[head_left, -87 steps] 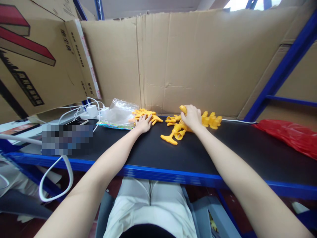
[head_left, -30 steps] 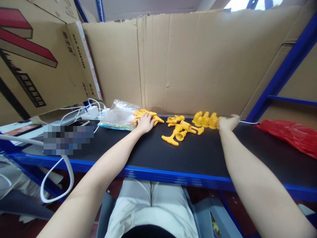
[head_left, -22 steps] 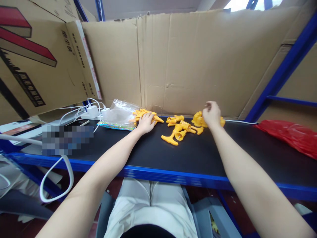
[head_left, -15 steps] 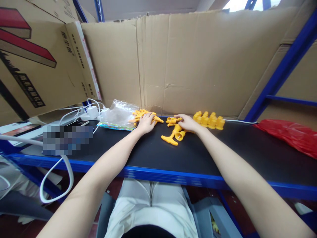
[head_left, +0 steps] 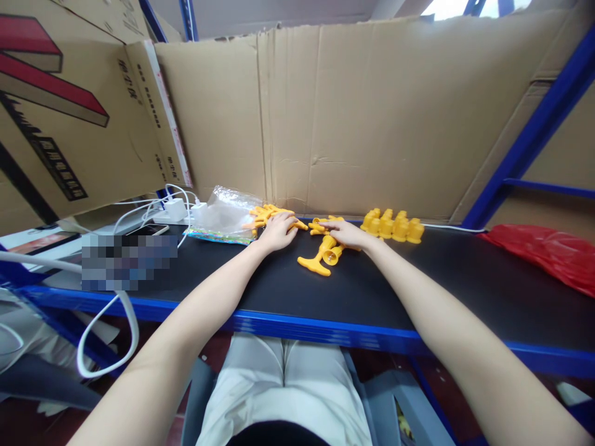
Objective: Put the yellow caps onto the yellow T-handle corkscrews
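My left hand (head_left: 279, 231) rests over the right end of a pile of yellow T-shaped plastic handles (head_left: 266, 213), its fingers lying forward and its thumb apart. To the right, my right hand (head_left: 346, 234) lies flat across several loose yellow parts and partly hides them. Below its fingers a yellow T-shaped piece (head_left: 316, 265) points its crossbar towards me. Beside that piece, a yellow cup-shaped part (head_left: 331, 256) turns its open end to me. Short yellow cups (head_left: 393, 227) stand upright in rows just right of my right hand.
A clear plastic bag (head_left: 227, 214) lies left of the handles. White chargers and cables (head_left: 175, 209) and a phone (head_left: 151, 230) are further left. Red plastic (head_left: 543, 254) sits at the right. A cardboard panel (head_left: 372, 118) backs the black bench, whose front edge is blue (head_left: 320, 331).
My right hand has shifted slightly left and flattened over the loose parts. The T-shaped piece and the cup beside it have slid a little left and nearer. My left hand has barely moved.
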Tool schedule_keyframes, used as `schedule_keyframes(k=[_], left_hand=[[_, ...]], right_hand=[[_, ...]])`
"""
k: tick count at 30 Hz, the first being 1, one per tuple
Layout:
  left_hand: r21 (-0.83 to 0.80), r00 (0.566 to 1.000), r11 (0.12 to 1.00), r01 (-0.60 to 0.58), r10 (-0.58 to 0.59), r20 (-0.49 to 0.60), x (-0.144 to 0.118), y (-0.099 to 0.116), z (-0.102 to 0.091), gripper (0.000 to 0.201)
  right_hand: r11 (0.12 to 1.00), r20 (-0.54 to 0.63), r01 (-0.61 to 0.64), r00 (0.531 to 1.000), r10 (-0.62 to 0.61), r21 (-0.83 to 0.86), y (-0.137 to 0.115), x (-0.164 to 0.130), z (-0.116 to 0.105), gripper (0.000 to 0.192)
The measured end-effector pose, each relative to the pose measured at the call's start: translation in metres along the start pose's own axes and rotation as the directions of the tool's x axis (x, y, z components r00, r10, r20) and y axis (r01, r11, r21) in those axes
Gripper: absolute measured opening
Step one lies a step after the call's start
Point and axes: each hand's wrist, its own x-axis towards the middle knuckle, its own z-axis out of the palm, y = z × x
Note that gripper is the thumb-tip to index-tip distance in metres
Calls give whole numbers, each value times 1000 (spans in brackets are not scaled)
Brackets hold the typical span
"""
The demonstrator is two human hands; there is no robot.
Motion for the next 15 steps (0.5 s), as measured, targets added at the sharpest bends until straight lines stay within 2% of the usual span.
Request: schedule_keyframes(k=[4,8,12,15], left_hand=[[1,992,992,-125,125,25,-1,20,-15,29],[-6,981,989,-150,149,124,-3,39,-27,35],[-93,954,975,-200,216,207,-5,53,-28,36],[-123,944,980,-159,188,271,-6,61,-23,35]], right_hand=[[999,-24,23,999,-24,-39,0,0,1,54],[989,-68,57,995,-67,-136,-1,1,2,52],[963,-115,43,990,-77,-266,-4,0,3,47],[922,-149,-31,988,-30,-385,-9,-3,3,42]])
